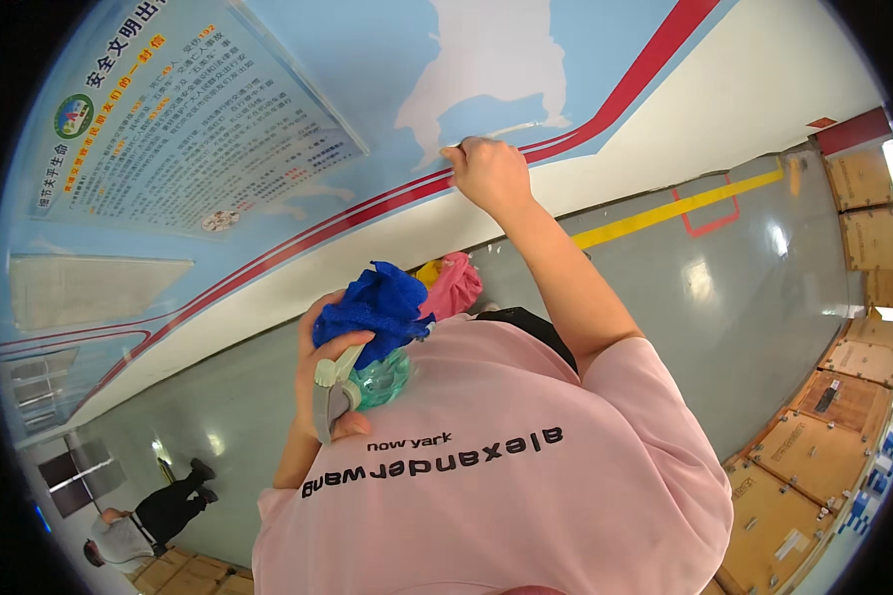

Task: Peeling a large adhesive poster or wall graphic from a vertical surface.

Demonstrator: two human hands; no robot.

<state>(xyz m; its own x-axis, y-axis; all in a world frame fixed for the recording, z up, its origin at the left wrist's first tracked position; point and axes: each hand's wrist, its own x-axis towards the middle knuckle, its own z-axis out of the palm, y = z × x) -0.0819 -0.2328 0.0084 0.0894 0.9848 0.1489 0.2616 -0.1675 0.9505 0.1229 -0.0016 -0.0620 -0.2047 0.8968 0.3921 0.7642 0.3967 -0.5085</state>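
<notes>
My right hand (490, 178) is raised against the blue wall panel (367, 69), fingers closed at its surface. Whatever those fingers hold is mostly hidden; a small pale edge shows at the fingertips. A thin whitish streak (518, 129) lies on the panel just beyond the knuckles. Lower and to the left, my left hand (313, 332) grips a spray bottle with a clear green body (382, 379) and a pale grey trigger head (335, 392). A crumpled blue cloth (375, 309) is bunched in the same hand, above the bottle.
Pink cloth (454, 286) and yellow cloth (428, 274) show beside my waist. Red stripes (367, 211) cross the panel near a printed poster (198, 119). Wooden crates (799, 446) line the right side. Another person (154, 516) stands at lower left. Yellow tape (685, 205) marks the grey floor.
</notes>
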